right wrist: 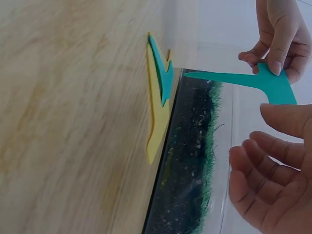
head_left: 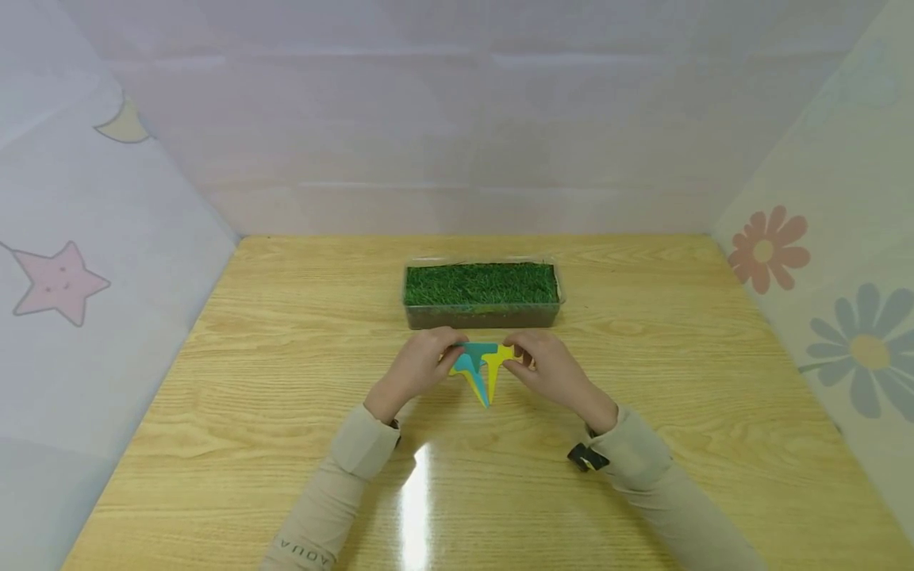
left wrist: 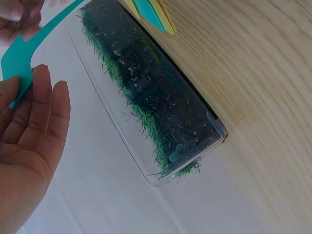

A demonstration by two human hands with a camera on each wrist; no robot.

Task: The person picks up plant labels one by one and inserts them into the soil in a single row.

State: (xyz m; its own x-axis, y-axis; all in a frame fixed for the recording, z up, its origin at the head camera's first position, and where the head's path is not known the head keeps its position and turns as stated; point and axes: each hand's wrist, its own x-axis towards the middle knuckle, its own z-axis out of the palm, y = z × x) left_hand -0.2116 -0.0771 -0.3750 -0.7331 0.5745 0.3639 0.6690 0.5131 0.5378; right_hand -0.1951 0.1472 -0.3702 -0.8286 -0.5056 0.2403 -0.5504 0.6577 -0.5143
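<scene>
Because the teal label [right wrist: 275,90] hangs above the table [head_left: 286,436] between the two hands, we read the layout off its stem, which points down toward the tabletop while its broad head runs crosswise from one hand to the other. We count the left hand [head_left: 427,361] as the nearer one: its thumb and fingers pinch the head's end on that side. We see the right hand [head_left: 548,369] at the other end with thumb and fingers parted and loosely bent; nothing appears caught between them, though we cannot tell whether the thumb touches the label's edge. Beyond both hands sits a clear box [head_left: 481,319], its long side lying left to right across the table, so we judge the stem to stand roughly square to it. Below the label, on the person's side of the box, we find a loose pile: a yellow label [right wrist: 155,126], a second teal label [right wrist: 166,83] overlapping it, and more yellow showing behind. Our held label looks flat and thin, an even green-blue, T-shaped, its shoulders curving into a stem that tapers to a point. Inside the box we see green grass [head_left: 485,283] above dark soil [left wrist: 146,73]
</scene>
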